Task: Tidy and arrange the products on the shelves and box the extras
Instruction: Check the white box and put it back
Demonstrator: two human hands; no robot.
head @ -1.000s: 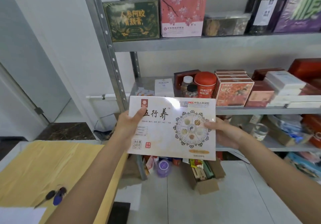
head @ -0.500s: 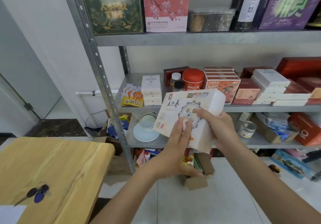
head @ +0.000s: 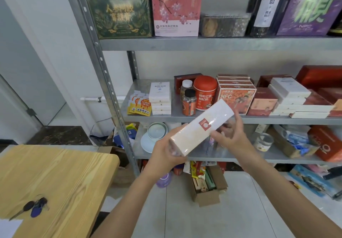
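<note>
Mostly metal shelving rack (head: 203, 43) across upper and right frame, tiers packed with boxes and jars. Lower left, wooden table (head: 55, 173). Mid-frame, long white box (head: 199, 128) with small red square label, held in the air in front of the rack's middle and lower tiers, tilted with far end up to the right, touching no shelf. Gripped at near lower end by left hand (head: 164, 156), fingers curled round that end and pressed together. Held about midway by right hand (head: 233, 136), thumb on the side face, other fingers under and behind, partly hidden, so spread or together not clear. On floor below the rack, open cardboard carton (head: 205, 199) with packets standing inside. On middle tier just behind the box's far end, orange NFC box (head: 235, 97), red canister (head: 205, 92) beside it. Near left on table, keys (head: 31, 207) with dark fobs.
</note>
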